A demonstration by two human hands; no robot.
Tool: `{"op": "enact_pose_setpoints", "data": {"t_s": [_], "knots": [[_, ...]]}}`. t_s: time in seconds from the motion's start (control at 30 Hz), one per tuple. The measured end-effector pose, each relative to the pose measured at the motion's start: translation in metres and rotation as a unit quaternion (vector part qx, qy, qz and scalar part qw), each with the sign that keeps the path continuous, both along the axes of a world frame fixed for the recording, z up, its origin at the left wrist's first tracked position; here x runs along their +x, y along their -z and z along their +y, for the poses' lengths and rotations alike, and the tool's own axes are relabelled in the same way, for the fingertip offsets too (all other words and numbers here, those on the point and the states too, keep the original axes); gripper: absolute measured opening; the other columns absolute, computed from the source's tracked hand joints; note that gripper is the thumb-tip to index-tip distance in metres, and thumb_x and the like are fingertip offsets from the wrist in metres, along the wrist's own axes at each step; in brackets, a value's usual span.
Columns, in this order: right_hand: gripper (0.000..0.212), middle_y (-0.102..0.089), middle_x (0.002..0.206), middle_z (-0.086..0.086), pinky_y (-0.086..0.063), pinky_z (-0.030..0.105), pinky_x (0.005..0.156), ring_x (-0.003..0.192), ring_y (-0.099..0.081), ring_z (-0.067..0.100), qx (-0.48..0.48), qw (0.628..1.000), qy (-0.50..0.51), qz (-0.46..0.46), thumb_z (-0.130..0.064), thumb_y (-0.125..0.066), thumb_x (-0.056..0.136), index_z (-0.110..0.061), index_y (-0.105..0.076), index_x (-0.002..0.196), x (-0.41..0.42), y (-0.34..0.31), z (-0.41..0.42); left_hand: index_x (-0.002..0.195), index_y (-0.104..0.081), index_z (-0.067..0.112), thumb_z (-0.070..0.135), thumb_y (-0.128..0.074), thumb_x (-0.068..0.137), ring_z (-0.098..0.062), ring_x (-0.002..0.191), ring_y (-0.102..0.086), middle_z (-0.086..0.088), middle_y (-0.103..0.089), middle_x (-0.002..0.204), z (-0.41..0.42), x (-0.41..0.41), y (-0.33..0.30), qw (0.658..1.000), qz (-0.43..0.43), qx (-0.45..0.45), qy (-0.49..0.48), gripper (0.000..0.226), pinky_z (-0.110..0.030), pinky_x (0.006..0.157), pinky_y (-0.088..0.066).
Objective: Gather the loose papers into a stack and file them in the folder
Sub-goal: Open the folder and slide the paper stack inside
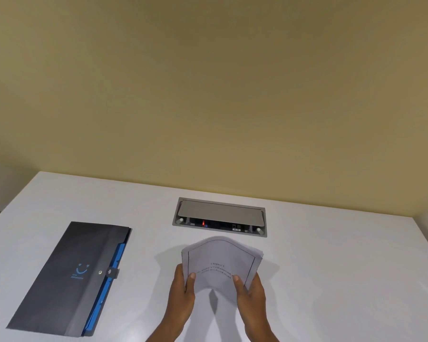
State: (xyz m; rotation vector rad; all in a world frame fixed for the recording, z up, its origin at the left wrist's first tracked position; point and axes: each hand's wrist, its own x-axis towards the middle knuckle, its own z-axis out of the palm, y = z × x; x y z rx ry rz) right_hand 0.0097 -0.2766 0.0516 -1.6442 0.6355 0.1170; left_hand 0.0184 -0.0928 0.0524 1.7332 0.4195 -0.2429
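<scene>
The papers [221,264] are already gathered into one stack, held up off the table [331,267] and bowed upward in the middle, with a few sheet edges fanned out at the far right corner. To do this step well, I would relax the bend, tap the stack's lower edge on the table until the edges line up, and only then carry it over. The left hand [183,290] is closed on the stack's left edge, thumb on the printed face and fingers behind. The right hand [251,291] grips the right edge the same way. The folder [67,280] lies well off to the left of the left hand, flat and snapped shut. Beyond the hands, a cable box [220,217] is set into the table.
</scene>
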Motion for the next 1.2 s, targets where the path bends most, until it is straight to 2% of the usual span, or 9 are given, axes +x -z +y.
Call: {"op": "enact_pose_setpoints", "data": {"t_s": [0.1, 0.17, 0.3, 0.43, 0.57, 0.7, 0.83, 1.03, 1.2], "knots": [[0.037, -0.069, 0.104, -0.045, -0.054, 0.003, 0.070, 0.099, -0.065, -0.021, -0.032, 0.999, -0.041, 0.001, -0.015, -0.066, 0.102, -0.049, -0.060, 0.114, 0.002, 0.001, -0.004, 0.119, -0.054, 0.032, 0.016, -0.048, 0.109, -0.020, 0.111, -0.068, 0.004, -0.069, 0.116, 0.014, 0.009, 0.003, 1.000, 0.015, 0.026, -0.007, 0.020, -0.037, 0.093, -0.058], [0.032, -0.072, 0.103, -0.039, -0.051, 0.009, 0.074, 0.097, -0.068, -0.013, -0.058, 0.996, -0.065, 0.010, -0.015, -0.067, 0.101, -0.045, -0.064, 0.110, 0.002, 0.003, -0.006, 0.124, -0.055, 0.023, 0.015, -0.051, 0.108, -0.026, 0.110, -0.068, 0.000, -0.069, 0.115, 0.030, 0.015, 0.007, 0.998, 0.025, 0.056, -0.015, 0.018, -0.039, 0.094, -0.056], [0.022, -0.078, 0.093, -0.023, -0.048, 0.008, 0.069, 0.090, -0.070, -0.009, -0.081, 0.994, -0.057, 0.047, -0.012, -0.070, 0.098, -0.033, -0.070, 0.103, -0.006, 0.017, -0.013, 0.120, -0.057, 0.020, 0.012, -0.056, 0.105, -0.030, 0.089, -0.074, -0.002, -0.074, 0.100, 0.077, 0.018, 0.018, 0.984, 0.041, 0.171, -0.042, 0.017, -0.049, 0.082, -0.064], [0.019, -0.077, 0.100, -0.011, -0.049, 0.016, 0.073, 0.094, -0.070, 0.004, -0.093, 0.992, -0.020, 0.087, -0.012, -0.073, 0.097, -0.030, -0.070, 0.102, -0.019, 0.024, -0.020, 0.110, -0.067, 0.023, 0.017, -0.055, 0.103, -0.030, 0.076, -0.070, -0.004, -0.074, 0.089, 0.148, 0.011, 0.025, 0.930, 0.061, 0.354, -0.083, 0.015, -0.039, 0.072, -0.056], [0.014, -0.079, 0.091, -0.006, -0.049, 0.020, 0.067, 0.086, -0.072, 0.009, -0.114, 0.985, 0.025, 0.125, -0.015, -0.078, 0.093, -0.027, -0.072, 0.097, -0.032, 0.029, -0.027, 0.103, -0.070, 0.011, 0.016, -0.067, 0.092, -0.043, 0.094, -0.064, -0.017, -0.071, 0.096, 0.209, 0.005, 0.030, 0.873, 0.121, 0.470, -0.053, 0.012, -0.056, 0.081, -0.056], [0.012, -0.077, 0.085, -0.010, -0.046, 0.020, 0.066, 0.083, -0.070, 0.006, -0.139, 0.979, 0.047, 0.139, -0.019, -0.078, 0.093, -0.028, -0.071, 0.096, -0.040, 0.027, -0.028, 0.122, -0.060, -0.001, 0.028, -0.091, 0.072, -0.048, 0.118, -0.059, -0.028, -0.065, 0.121, 0.236, -0.001, 0.042, 0.858, 0.197, 0.474, 0.009, 0.066, -0.065, 0.099, -0.053], [0.011, -0.073, 0.087, -0.008, -0.045, 0.021, 0.066, 0.082, -0.066, 0.005, -0.153, 0.975, 0.051, 0.154, -0.022, -0.075, 0.094, -0.028, -0.066, 0.095, -0.044, 0.023, -0.024, 0.139, -0.051, -0.003, 0.035, -0.093, 0.067, -0.051, 0.130, -0.052, -0.032, -0.057, 0.138, 0.243, -0.005, 0.052, 0.846, 0.191, 0.495, 0.045, 0.091, -0.066, 0.109, -0.045], [0.011, -0.075, 0.082, 0.006, -0.046, 0.026, 0.064, 0.080, -0.070, 0.019, -0.166, 0.973, 0.058, 0.147, -0.019, -0.075, 0.095, -0.024, -0.066, 0.091, -0.048, 0.022, -0.016, 0.145, -0.043, -0.003, 0.013, -0.084, 0.076, -0.051, 0.140, -0.043, -0.031, -0.046, 0.149, 0.250, 0.012, 0.056, 0.873, 0.177, 0.453, 0.050, 0.082, -0.067, 0.116, -0.040], [0.006, -0.076, 0.079, 0.011, -0.047, 0.030, 0.064, 0.080, -0.071, 0.026, -0.173, 0.975, 0.065, 0.128, -0.018, -0.075, 0.095, -0.019, -0.070, 0.093, -0.052, 0.022, -0.015, 0.158, -0.027, -0.007, -0.009, -0.050, 0.094, -0.051, 0.151, -0.026, -0.030, -0.027, 0.167, 0.252, 0.021, 0.057, 0.883, 0.171, 0.430, 0.077, 0.068, -0.066, 0.119, -0.031]]}}
